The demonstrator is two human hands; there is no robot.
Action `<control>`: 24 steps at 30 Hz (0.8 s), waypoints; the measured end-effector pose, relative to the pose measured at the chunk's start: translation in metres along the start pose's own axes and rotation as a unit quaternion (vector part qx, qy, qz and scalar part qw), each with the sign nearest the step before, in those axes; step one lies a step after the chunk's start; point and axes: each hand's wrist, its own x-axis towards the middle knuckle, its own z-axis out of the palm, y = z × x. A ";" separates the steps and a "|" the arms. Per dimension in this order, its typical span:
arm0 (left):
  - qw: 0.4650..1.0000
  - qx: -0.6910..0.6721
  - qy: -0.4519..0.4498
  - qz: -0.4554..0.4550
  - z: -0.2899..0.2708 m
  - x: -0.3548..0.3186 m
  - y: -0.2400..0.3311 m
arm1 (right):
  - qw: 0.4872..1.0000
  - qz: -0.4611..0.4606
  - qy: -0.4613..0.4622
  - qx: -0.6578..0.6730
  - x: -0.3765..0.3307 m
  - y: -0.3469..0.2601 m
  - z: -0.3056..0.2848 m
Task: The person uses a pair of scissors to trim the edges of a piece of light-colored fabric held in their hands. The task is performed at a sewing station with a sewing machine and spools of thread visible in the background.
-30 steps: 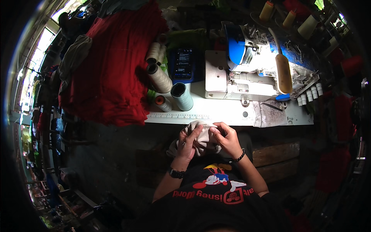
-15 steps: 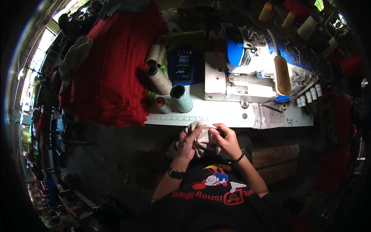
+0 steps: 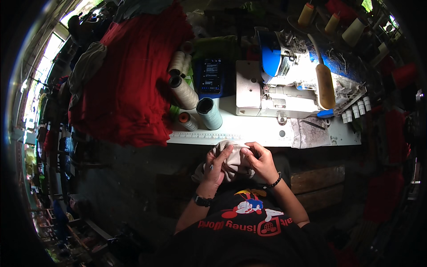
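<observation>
A bunched piece of light beige cloth [image 3: 233, 164] is held over my lap, just off the near edge of the white sewing table [image 3: 260, 137]. My left hand [image 3: 215, 167] grips its left side, with the thumb lying on top of the folds. On the other side, my right hand [image 3: 261, 161] pinches the cloth's upper right edge between thumb and fingers. Part of the cloth hangs behind my left wrist. Beyond my right hand stands a blue and white sewing machine [image 3: 284, 95], lit by a yellowish lamp [image 3: 325, 86].
A large heap of red cloth [image 3: 129, 84] covers the table's left. Beside it stand a pale blue thread cone [image 3: 210, 115], a cream cone [image 3: 183, 92] and a smaller spool [image 3: 187, 121]. A phone [image 3: 211, 76] lies behind them. A wooden bench [image 3: 318, 180] is at my right.
</observation>
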 end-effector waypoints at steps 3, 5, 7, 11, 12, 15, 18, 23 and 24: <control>1.000 0.002 0.000 0.002 -0.002 0.000 -0.001 | 1.000 0.000 -0.002 -0.006 0.000 0.001 0.000; 1.000 0.003 0.003 -0.001 -0.002 0.000 -0.001 | 1.000 0.006 -0.004 -0.002 0.000 0.003 0.000; 1.000 0.003 0.008 -0.006 -0.001 0.000 -0.001 | 1.000 0.016 -0.007 0.010 0.000 0.005 0.000; 1.000 0.003 0.013 -0.005 -0.001 0.000 -0.001 | 1.000 0.023 0.004 0.007 -0.001 0.003 0.000; 1.000 0.003 0.014 -0.006 0.000 0.000 -0.001 | 1.000 0.021 0.004 0.005 -0.001 0.003 0.000; 1.000 -0.001 0.011 -0.008 0.002 0.000 0.000 | 1.000 0.008 0.001 0.001 -0.001 0.004 0.000; 1.000 -0.002 0.006 -0.006 0.002 -0.001 0.001 | 1.000 0.005 -0.002 -0.002 -0.001 0.002 -0.001; 1.000 0.003 0.008 0.000 0.003 0.000 0.001 | 1.000 -0.002 -0.002 -0.004 0.000 0.000 -0.001; 1.000 0.003 0.007 0.000 0.002 0.000 0.000 | 1.000 -0.003 -0.002 -0.005 0.000 0.002 -0.001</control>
